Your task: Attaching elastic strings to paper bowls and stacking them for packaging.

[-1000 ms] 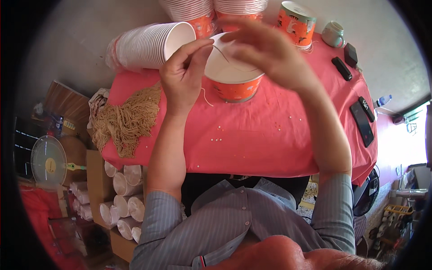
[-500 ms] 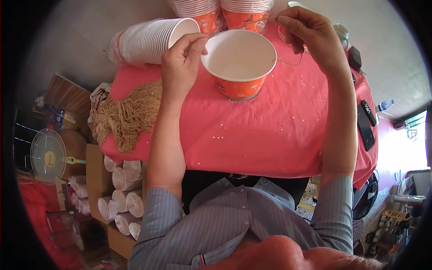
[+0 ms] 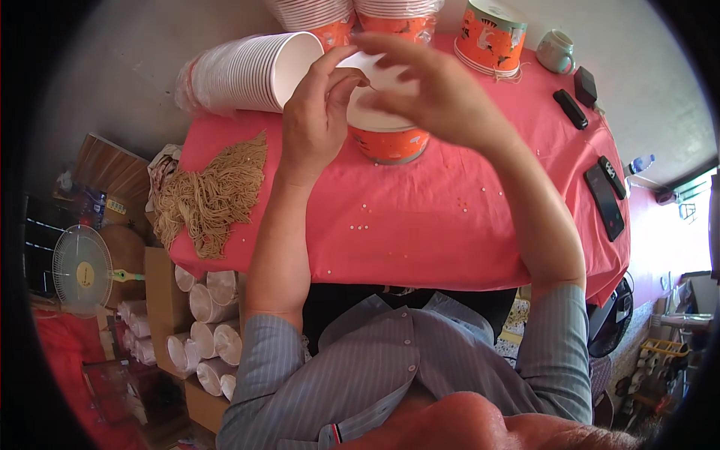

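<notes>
My left hand (image 3: 315, 120) is raised at the left rim of a white-lined orange paper bucket (image 3: 390, 146). Its thumb and fingers pinch a thin tan string (image 3: 371, 86), of which only a short end shows. Over the bucket's right side reaches my right hand (image 3: 442, 94), its fingers spread apart and somewhat blurred, with nothing visible in them. Much of the bucket's opening is hidden behind both hands. A heap of tan strings (image 3: 214, 195) lies on the pink-covered table left of my left forearm.
A wrapped stack of white buckets (image 3: 240, 71) lies on its side at the back left. Upright bucket stacks (image 3: 397, 26) stand behind. Back right are an overturned orange bucket stack (image 3: 491, 37), a mug (image 3: 556, 52) and a phone (image 3: 604, 201). Small pellets dot the cloth (image 3: 420, 232).
My right hand has swung left from beyond the bucket's right side to over it, and its pinch has opened. My left hand has shifted slightly right. The overturned buckets now show fully.
</notes>
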`<state>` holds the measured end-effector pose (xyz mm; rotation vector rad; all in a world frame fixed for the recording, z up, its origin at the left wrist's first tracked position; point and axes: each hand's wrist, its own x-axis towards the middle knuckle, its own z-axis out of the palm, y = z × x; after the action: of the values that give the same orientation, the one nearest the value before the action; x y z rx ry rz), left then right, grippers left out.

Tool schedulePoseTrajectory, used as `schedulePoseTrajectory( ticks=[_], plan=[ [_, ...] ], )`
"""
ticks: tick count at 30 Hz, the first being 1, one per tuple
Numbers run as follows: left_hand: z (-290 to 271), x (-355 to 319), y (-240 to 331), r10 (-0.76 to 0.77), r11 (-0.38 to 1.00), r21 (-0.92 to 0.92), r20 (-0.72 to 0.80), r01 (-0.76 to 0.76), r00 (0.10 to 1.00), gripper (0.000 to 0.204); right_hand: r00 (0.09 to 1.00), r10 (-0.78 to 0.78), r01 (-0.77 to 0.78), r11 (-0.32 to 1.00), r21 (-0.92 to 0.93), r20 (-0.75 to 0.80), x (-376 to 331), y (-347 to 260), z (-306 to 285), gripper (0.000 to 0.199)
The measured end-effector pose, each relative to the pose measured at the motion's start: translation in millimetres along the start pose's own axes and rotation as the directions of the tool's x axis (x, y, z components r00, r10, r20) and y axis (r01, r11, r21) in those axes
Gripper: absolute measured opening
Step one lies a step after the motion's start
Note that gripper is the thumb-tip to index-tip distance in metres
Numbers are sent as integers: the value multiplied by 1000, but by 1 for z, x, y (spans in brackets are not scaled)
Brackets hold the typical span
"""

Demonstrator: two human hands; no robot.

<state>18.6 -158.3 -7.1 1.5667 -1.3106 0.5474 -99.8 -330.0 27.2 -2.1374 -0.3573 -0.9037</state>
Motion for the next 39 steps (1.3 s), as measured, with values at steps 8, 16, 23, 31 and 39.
schedulePoseTrajectory(
  ticks=[8,16,23,31,39],
  plan=[
    [-2,1,1,-121,984,-134,-14,118,993,34,992,117,-120,991,-63,-50,-4,6,1,15],
    [-12,4,-18,-6,991,131,-51,13,999,12,975,214,-220,966,-135,-56,-2,10,-5,16],
    [-9,4,-26,60,990,134,-74,-50,995,10,982,188,-187,960,-207,-16,-1,15,-4,27],
    [-13,6,-30,122,983,156,-139,-100,983,11,979,176,-164,980,-112,106,39,-17,8,50],
    [-14,2,-30,-4,973,231,-86,24,996,15,935,315,-320,947,5,163,40,18,21,28]
  ],
)
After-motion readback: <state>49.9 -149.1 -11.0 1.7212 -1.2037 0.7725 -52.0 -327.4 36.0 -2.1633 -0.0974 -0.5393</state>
